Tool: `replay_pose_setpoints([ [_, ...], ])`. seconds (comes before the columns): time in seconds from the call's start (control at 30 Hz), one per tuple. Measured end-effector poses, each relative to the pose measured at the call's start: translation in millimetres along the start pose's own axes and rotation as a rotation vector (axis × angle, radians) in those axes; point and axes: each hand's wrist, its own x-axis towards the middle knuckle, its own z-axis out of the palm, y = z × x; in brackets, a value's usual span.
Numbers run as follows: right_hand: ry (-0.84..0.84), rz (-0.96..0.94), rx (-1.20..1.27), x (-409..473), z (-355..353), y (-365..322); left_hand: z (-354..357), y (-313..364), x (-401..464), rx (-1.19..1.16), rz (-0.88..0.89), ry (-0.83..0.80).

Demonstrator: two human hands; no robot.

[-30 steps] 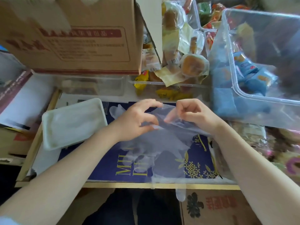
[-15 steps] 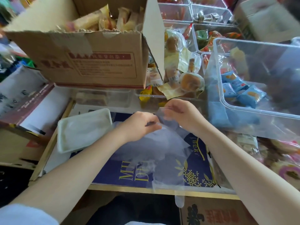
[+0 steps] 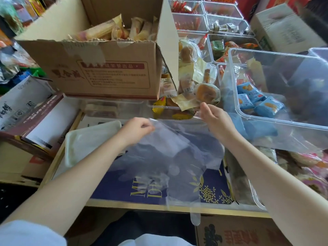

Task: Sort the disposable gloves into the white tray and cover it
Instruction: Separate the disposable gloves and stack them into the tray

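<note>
- We are holding a clear disposable glove [image 3: 170, 150] stretched out by its cuff edge between our two hands, above the blue printed board [image 3: 209, 190].
- Our left hand [image 3: 136, 129] is pinching one corner of the cuff with curled fingers; our right hand [image 3: 215, 119] is pinching the other corner, thumb and fingers closed on the film.
- The glove is hanging down from both hands towards us, its fingers drooping over the near edge of the board; more clear film seems to be lying beneath it, but we cannot tell how many gloves are there.
- The white tray [image 3: 71, 153] is sitting just to the left of our left hand, partly hidden by our left forearm.
- We are judging the task to be in its early-to-middle stretch: the tray's inside looks pale and filmy, so we cannot tell whether any gloves are already in it.
- What we are still facing, by our reckoning: folding or laying this glove into the tray, handling whatever film remains on the board, and covering the tray. We are seeing no lid that is plainly the tray's.
</note>
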Motion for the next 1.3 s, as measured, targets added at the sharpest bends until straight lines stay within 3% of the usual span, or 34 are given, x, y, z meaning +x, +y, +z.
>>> replay_pose_setpoints([
  [0.23, -0.37, -0.154, 0.159, -11.8, -25.2, -9.3, -16.4, -6.6, 30.4, -0.059, -0.195, 0.338],
  [0.33, -0.425, -0.193, 0.168, -14.8, -26.1, -16.9, -14.9, 3.9, 40.0, -0.086, -0.247, 0.401],
  [0.5, -0.372, -0.184, 0.162, -15.4, -14.2, -23.0, -6.0, 34.0, 34.2, -0.189, -0.083, 0.236],
  [0.7, -0.019, -0.418, -0.085, -4.8, 4.2, -18.7, 1.0, 64.9, 1.9, -0.495, 0.139, -0.048],
  [0.83, -0.01, -0.517, -0.073, -0.4, 8.0, -22.6, 8.4, 70.0, -8.4, -0.567, 0.222, -0.121],
  [1.0, -0.009, -0.517, -0.021, -1.3, 12.5, -22.9, 14.7, 65.1, -9.2, -0.516, 0.226, -0.16],
  [1.1, 0.036, -0.4, -0.032, -2.6, 12.4, -18.7, 12.2, 63.0, -11.3, -0.568, 0.102, -0.187],
  [1.17, 0.073, -0.305, 0.0, -2.0, 10.9, -15.6, 9.3, 56.5, -14.6, -0.473, 0.12, -0.216],
  [1.3, 0.125, -0.172, 0.053, -0.7, 8.4, -10.7, 6.5, 37.4, -17.5, 0.013, 0.237, -0.227],
])
